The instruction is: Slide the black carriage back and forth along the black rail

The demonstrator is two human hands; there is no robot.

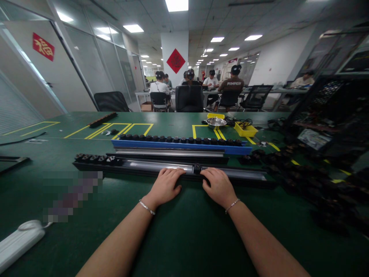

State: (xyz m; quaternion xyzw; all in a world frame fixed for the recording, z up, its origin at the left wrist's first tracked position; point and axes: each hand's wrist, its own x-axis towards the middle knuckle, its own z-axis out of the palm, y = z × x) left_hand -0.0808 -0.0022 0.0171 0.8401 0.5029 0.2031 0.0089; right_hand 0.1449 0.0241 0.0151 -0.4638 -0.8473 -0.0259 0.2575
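A long black rail with a silver channel point(161, 166) lies across the green table point(178, 231) in front of me. My left hand point(165, 186) rests on its near edge, fingers curled over the rail. My right hand point(219, 185) presses on the rail too, fingertips next to a small black slider piece point(197, 168) seated in the channel. Several black pieces point(92, 158) sit at the rail's left end. Behind it lies a second rail point(170, 153) and a blue rail point(178, 145) carrying a row of black pieces.
A heap of loose black pieces point(302, 173) covers the table at right. A yellow tray point(245, 130) and metal bowl point(216, 122) stand at the back. A white power strip point(17, 242) lies at front left. Several people sit at tables beyond.
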